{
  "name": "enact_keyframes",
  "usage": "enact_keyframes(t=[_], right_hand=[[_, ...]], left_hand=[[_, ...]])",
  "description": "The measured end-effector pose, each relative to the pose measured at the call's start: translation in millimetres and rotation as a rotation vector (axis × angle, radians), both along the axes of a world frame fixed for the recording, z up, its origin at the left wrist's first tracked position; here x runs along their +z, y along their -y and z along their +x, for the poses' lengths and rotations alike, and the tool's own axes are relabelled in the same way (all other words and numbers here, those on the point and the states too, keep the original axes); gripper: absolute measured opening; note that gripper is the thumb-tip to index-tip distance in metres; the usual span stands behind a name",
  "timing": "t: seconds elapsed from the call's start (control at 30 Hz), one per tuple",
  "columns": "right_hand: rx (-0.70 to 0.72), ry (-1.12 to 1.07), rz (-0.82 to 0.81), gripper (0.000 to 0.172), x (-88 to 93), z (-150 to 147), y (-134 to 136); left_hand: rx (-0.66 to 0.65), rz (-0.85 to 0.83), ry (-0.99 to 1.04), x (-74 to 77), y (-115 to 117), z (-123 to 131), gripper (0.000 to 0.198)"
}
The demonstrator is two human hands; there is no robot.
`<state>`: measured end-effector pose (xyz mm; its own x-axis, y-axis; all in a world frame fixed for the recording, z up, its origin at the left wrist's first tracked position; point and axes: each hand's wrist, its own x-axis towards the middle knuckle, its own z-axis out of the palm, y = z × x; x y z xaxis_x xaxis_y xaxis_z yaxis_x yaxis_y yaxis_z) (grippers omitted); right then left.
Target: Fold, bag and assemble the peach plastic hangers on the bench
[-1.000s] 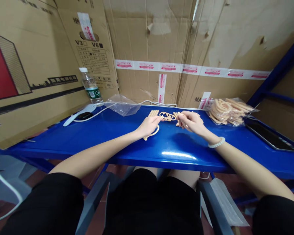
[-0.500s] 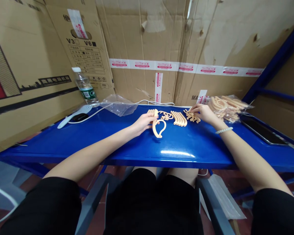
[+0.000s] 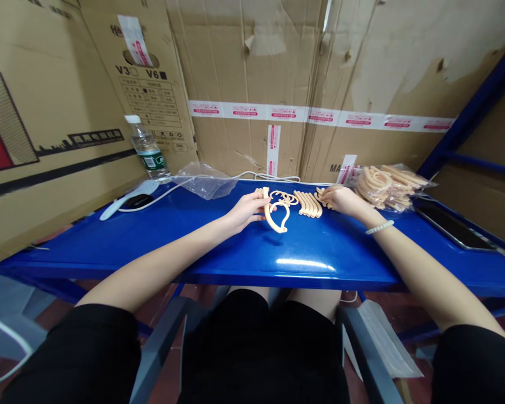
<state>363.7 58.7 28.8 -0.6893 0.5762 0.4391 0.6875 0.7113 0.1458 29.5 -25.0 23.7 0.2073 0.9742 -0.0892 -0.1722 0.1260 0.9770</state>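
Note:
Pinched in my left hand [image 3: 248, 211] is a curved beige piece with a loop [image 3: 279, 229], raised a little above the table, its shadow below. Just beyond it lie several thin beige rings [image 3: 287, 197], and a few beige pieces show partly behind my left fingers. A row of curved beige strips [image 3: 308, 204] lies between my hands. My right hand [image 3: 340, 199] is down on a pile of small beige pieces [image 3: 320, 194] with its fingers bent together; it covers most of the pile, and what its fingertips grip is hidden.
Beyond my right hand lies a clear bag of beige parts [image 3: 389, 185], with a phone [image 3: 452, 225] beside it. At the back left are a water bottle [image 3: 150, 152], a pale blue handled object [image 3: 128, 200] and an empty plastic bag [image 3: 206, 180]. Cardboard [image 3: 244, 67] walls the blue table [image 3: 219, 258].
The looped piece in my left hand has turned, its lower tip swinging right. My right hand has shifted slightly left and lower over the small pieces, covering more of them.

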Motion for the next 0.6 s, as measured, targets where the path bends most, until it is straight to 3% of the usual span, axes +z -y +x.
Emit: enact_keyframes(t=[0.1, 0.17, 0.3, 0.43, 0.6], right_hand=[[0.072, -0.152, 0.12, 0.038, 6.7, -28.7, 28.1], [0.212, -0.217, 0.158, 0.034, 10.3, -56.5, 53.2], [0.448, -0.007, 0.16, 0.031, 8.4, -101.6, 92.3], [0.44, 0.164, 0.215, 0.026, -2.5, -109.2, 96.0], [0.355, 0.114, 0.231, 0.027, -7.1, -101.0, 85.8]], left_hand=[[0.001, 0.041, -0.014, 0.4, 2.5, 1.0, 0.005], [0.011, 0.072, -0.019, 0.5, 4.0, 1.8, 0.005], [0.025, 0.114, -0.009, 0.6, 5.7, 2.2, 0.001], [0.028, 0.118, -0.018, 1.1, 5.9, 1.9, 0.003], [0.079, 0.188, -0.021, -4.8, 0.5, 0.7, 0.017]])
